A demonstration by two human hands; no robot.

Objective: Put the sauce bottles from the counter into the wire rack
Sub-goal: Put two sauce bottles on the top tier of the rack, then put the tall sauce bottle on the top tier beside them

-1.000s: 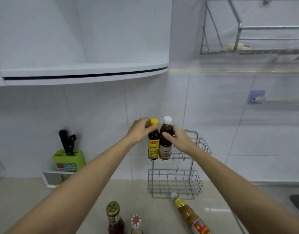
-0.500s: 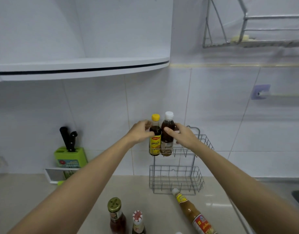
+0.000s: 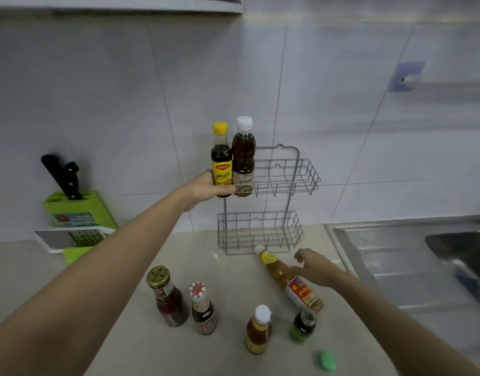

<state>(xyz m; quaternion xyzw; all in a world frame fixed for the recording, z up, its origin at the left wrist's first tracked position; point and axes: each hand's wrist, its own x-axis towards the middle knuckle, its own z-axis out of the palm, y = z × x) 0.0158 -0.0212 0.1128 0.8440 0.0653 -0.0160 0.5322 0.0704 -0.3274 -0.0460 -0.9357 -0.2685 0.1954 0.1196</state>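
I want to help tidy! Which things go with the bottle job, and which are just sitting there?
For the job: wire rack, yellow-capped bottle, white-capped bottle, lying bottle, four standing bottles on the counter.

Just there: knife block, grater, sink.

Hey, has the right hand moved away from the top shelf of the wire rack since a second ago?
Yes. The right hand has dropped from the wire rack top shelf down to the lying bottle on the counter.
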